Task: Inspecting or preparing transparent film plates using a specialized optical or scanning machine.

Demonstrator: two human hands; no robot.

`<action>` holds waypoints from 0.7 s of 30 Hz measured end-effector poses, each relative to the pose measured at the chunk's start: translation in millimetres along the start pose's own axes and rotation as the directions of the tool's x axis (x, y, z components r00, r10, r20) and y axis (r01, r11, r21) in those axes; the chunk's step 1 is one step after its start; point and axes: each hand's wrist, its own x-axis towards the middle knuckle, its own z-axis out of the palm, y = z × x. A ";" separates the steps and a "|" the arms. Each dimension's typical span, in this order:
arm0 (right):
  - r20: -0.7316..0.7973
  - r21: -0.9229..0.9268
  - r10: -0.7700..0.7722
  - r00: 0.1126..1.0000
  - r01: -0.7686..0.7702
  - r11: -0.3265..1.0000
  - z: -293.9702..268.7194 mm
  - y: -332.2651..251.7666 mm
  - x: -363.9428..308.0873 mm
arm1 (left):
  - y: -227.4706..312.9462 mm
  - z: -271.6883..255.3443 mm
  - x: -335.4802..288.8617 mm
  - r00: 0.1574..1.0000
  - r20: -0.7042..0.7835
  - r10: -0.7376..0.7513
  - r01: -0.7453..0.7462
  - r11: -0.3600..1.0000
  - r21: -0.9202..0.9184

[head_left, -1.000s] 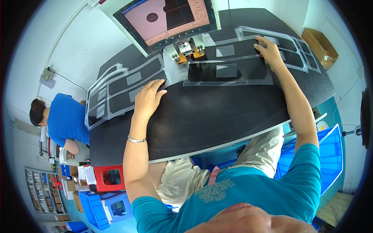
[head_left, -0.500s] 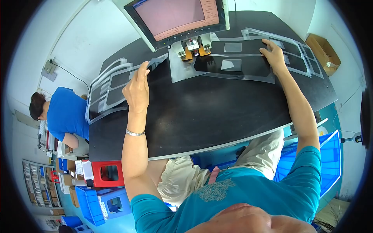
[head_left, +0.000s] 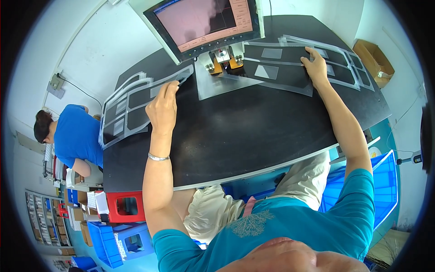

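behind the left hand (head_left: 162,106), part of a clear sheet (head_left: 139,100) is hidden.

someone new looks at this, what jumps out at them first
Probably the large lit monitor at the top, above a small machine head with orange parts. Next, on the black table, the left hand pinches the edge of the left clear-bordered sheet, and the right hand touches the right clear-bordered sheet. At far left, a person in a blue shirt bends forward.
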 end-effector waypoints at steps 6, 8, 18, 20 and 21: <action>-0.003 0.025 0.019 1.000 -0.019 1.000 -3.4 -3.0 -0.9 | 7.0 -4.5 -0.9 0.991 0.096 -0.091 0.096 0.994 -0.046; 0.005 0.052 0.042 0.999 -0.042 0.998 -3.9 -6.9 -1.7 | 3.5 -3.3 -0.5 0.988 0.062 -0.143 0.142 0.990 0.006; 0.068 -0.092 -0.120 0.990 0.126 0.988 -9.2 -4.0 -2.0 | 2.8 7.7 -12.7 0.957 0.284 -0.057 0.075 0.996 -0.055; 0.087 -0.167 -0.179 0.980 0.191 0.967 -15.2 -5.4 1.8 | 4.5 5.3 -12.0 0.953 0.299 -0.039 0.059 0.997 -0.058; 0.132 -0.065 -0.118 0.984 0.127 0.990 -25.3 -16.2 4.8 | 14.4 -2.9 -7.4 0.957 0.291 -0.006 0.034 0.995 -0.092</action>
